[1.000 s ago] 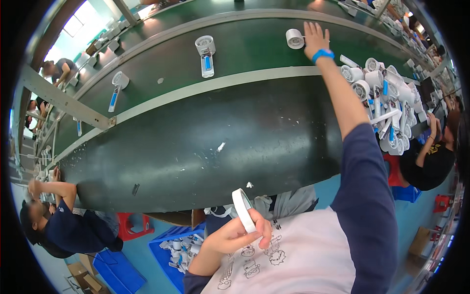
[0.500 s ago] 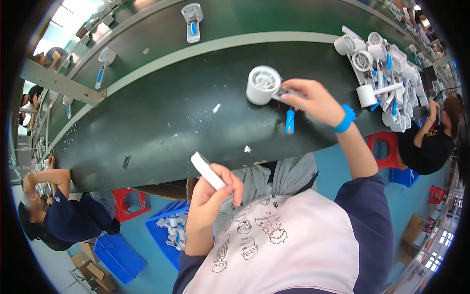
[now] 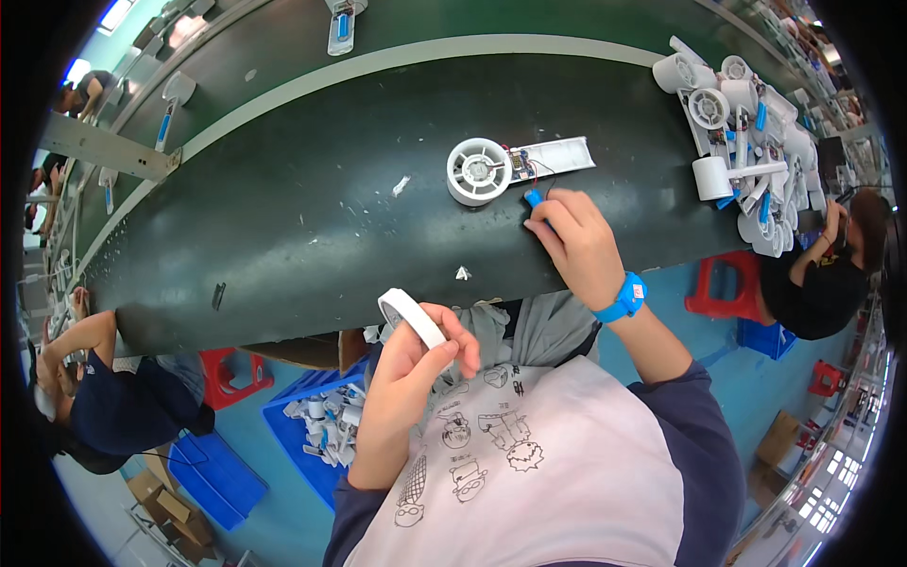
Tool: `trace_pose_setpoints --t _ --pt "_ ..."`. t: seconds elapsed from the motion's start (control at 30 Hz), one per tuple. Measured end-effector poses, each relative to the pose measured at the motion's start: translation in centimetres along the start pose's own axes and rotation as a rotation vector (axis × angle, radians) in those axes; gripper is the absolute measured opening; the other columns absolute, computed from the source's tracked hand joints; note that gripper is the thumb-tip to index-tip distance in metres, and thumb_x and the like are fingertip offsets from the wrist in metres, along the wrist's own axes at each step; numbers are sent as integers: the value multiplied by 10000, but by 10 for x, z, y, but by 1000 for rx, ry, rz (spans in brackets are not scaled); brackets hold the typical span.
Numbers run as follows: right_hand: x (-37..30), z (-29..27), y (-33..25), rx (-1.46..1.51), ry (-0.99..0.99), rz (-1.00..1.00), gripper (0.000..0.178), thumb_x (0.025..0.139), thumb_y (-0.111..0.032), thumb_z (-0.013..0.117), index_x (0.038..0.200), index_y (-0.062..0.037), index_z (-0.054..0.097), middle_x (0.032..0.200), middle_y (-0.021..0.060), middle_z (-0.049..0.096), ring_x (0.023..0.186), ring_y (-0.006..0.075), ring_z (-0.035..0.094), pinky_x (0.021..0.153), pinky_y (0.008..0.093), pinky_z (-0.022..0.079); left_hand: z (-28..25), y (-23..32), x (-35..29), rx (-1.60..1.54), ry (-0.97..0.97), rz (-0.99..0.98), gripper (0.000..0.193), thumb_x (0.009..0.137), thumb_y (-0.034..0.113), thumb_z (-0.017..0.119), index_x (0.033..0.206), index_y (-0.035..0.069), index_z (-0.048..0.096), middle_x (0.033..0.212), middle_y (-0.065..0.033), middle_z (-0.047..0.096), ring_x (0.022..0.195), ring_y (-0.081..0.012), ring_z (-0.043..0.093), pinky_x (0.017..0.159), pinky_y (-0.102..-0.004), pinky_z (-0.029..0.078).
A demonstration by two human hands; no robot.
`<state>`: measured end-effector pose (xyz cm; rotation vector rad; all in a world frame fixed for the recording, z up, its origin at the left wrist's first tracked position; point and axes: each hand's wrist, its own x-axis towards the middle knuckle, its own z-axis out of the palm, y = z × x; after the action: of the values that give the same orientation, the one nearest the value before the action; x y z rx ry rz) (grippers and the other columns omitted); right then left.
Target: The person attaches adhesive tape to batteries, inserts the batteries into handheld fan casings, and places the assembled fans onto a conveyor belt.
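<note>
My left hand (image 3: pixel 402 370) is closed around a roll of white tape (image 3: pixel 412 316), held just off the table's near edge. A white handheld fan (image 3: pixel 479 172) lies on the dark table with its round grille up. Its open handle shell (image 3: pixel 559 155) points right, and a small circuit board (image 3: pixel 521 165) with thin wires shows inside. Below the handle, my right hand (image 3: pixel 584 248) pinches a blue cylindrical battery (image 3: pixel 533 197). Fingers cover most of the battery; its wires run up to the board.
A heap of similar white fan parts (image 3: pixel 746 142) crowds the table's right end. Beyond a pale rail (image 3: pixel 425 47), more units lie on a green belt. White scraps (image 3: pixel 462 273) dot the table. A blue crate (image 3: pixel 283 416) of parts stands below. Co-workers sit on both sides.
My right hand has let go of the fan handle and now grips the battery. The fan lies flatter, its handle turned right. The tape roll stays in my left hand.
</note>
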<state>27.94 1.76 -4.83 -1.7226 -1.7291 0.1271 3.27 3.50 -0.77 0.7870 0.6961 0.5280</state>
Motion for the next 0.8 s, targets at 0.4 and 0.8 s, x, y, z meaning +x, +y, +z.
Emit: trace_pose_setpoints --t 0.4,0.8 --pt "-39 2 -58 1153 47 738 68 905 4 562 970 17 550 851 77 646 726 114 625 646 240 526 28 -9 29 70 -54 28 372 865 -62 448 1226 -46 538 1369 -127 439 1209 -195 484 1017 -320 372" --pt "-19 -26 -32 495 -214 -77 584 585 -107 827 1124 -21 621 1134 145 609 1017 305 580 904 366 446 22 1 26 -3 -41 14 345 864 -39 458 1192 -49 564 1335 -135 463 1155 -196 518 985 -327 403"
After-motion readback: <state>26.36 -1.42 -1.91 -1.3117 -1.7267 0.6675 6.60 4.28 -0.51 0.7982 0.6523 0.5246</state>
